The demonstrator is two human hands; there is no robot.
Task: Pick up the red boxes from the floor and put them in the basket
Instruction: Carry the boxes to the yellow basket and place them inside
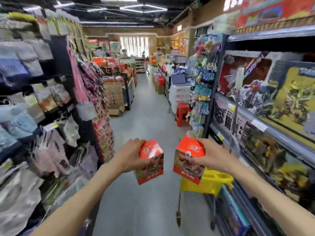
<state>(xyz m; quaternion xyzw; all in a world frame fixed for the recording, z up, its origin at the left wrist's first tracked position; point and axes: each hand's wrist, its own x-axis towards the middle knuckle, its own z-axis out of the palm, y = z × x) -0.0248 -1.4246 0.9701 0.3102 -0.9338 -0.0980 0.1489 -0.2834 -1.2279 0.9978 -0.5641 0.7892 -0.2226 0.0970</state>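
A narrow shop aisle runs ahead over a grey floor (141,116), with hanging packets crowding the shelving on the left and big printed toy cartons on the grey metal shelf (265,126) along the right. The person stands mid-aisle with both bare arms out. The left hand (131,157) wraps a red cardboard box with a food picture on its side (150,162), fingers curled round its far face and thumb side pressing the near one, the box tilted with its bottom corner hanging down. The right hand (209,155) grips a second red cardboard box with a white-and-red label on top (189,160), fingers (190,160) pressed over its upper edge and front. Both boxes are up in the air, just apart from each other, well clear of the floor. The yellow plastic basket on a wheeled metal frame (213,183) sits low at the right edge of the floor, close against the shelf, partly hidden behind the right-hand box. The right box looks nearly over it; the left one is further off. I'd guess the risk is the left box: held skewed and one-handed, it could slip as the arm crosses, or clip the basket rim and tumble out. Nudging the wheeled frame could also roll it away.
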